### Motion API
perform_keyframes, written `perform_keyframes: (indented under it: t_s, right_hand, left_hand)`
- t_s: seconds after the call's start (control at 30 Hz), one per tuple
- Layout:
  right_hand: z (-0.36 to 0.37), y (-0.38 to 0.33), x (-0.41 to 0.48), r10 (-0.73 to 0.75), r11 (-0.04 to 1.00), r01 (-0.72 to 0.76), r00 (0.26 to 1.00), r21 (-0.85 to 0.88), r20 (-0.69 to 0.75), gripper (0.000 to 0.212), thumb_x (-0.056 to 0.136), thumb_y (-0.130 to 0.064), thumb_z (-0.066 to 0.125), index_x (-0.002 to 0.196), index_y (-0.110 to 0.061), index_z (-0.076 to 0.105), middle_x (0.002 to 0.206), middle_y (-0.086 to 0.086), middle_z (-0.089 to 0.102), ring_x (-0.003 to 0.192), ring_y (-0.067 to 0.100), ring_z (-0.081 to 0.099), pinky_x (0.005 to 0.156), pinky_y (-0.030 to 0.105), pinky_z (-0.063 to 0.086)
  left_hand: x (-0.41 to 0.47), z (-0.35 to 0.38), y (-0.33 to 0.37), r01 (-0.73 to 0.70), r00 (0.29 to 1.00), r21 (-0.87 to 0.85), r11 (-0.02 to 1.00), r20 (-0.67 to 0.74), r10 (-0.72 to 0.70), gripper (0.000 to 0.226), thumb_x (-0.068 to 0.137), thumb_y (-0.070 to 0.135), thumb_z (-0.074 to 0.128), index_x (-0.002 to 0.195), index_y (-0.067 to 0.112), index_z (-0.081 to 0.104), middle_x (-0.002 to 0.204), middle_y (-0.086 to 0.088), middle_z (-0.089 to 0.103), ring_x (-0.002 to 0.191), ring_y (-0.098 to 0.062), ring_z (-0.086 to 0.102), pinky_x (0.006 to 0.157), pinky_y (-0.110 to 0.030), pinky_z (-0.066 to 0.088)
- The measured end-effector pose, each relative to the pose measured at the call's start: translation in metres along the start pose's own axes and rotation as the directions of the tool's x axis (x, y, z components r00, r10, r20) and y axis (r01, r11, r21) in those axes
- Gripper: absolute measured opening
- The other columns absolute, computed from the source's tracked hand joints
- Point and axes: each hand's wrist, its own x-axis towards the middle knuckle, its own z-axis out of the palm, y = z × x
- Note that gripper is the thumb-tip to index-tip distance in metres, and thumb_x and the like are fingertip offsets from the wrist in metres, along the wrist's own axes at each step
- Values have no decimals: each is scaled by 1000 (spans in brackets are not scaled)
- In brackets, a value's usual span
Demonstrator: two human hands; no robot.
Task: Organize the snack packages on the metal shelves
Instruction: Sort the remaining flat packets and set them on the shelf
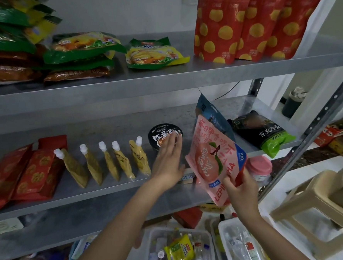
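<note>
My right hand (241, 194) grips the bottom corner of a pink snack pouch (212, 157) and holds it upright in front of the middle metal shelf (118, 191). A blue pouch (212, 115) stands just behind the pink one. My left hand (168, 160) reaches over the shelf with straight fingers, its fingertips on the lid of a black round noodle bowl (162, 133). Left of the bowl stand several yellow spout pouches (116, 163), then red packets (28, 174). A black-and-green noodle bag (263, 132) lies at the shelf's right end.
The upper shelf (163, 80) carries green-and-yellow packs (152, 54), a stack at the left (10, 39) and red dotted bags (240, 25). Below are clear bins of small bottles (174, 250). A beige plastic stool (316, 211) stands at the right, past the shelf's upright post (307, 137).
</note>
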Motion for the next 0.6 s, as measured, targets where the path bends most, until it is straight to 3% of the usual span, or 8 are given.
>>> perform_keyframes:
  t_s: [0.07,0.17,0.27,0.37,0.4,0.5,0.6]
  right_hand:
    - [12,2,11,-19,1000,19,1000,6,7,25,84,0,64,95,-22,60,80,-9,66,74,15,65,68,46,57]
    - [32,8,30,-79,997,79,997,1,25,33,86,0,64,118,-7,62,98,-1,70,87,16,67,76,34,56]
    - [52,19,46,-72,997,69,989,28,128,44,90,-3,62,133,-11,55,117,-2,65,107,14,63,90,22,50]
    - [70,27,60,-35,999,33,982,17,187,42,93,-10,60,135,-11,52,124,-2,60,117,19,58,91,6,40]
    - [75,27,65,-54,999,53,979,13,195,44,93,-10,60,136,-10,50,127,0,59,119,21,56,94,10,40]
    - [91,27,80,-130,991,124,967,43,219,50,93,-8,59,141,-8,43,136,8,55,127,24,51,107,38,42]
    - [104,20,92,-85,996,75,970,54,226,54,92,-7,61,143,-8,41,138,9,53,129,22,49,109,40,41]
  left_hand:
    - [20,4,-12,23,999,88,996,-37,-20,87,97,22,53,154,17,-12,161,-4,-23,146,-20,-24,120,-36,-11]
    - [31,18,-27,52,996,211,976,-87,-34,81,97,24,52,155,12,-4,164,-8,-9,150,-25,-12,116,-34,-15]
    - [34,22,-29,55,995,234,971,-99,-33,79,96,22,51,155,11,0,164,-8,-4,150,-25,-8,118,-36,-11]
    - [35,20,-30,51,994,255,966,-105,-25,78,95,21,51,155,12,2,164,-8,-1,151,-25,-6,119,-36,-9]
    - [35,20,-30,51,994,254,966,-107,-24,78,95,21,51,155,12,2,164,-8,0,151,-24,-6,119,-36,-9]
    - [33,19,-29,41,994,258,965,-106,-14,79,94,18,52,155,12,2,164,-7,0,151,-24,-7,119,-35,-9]
    - [33,19,-29,38,994,264,964,-113,-8,80,94,17,52,155,12,1,164,-7,-1,151,-24,-7,120,-36,-8]
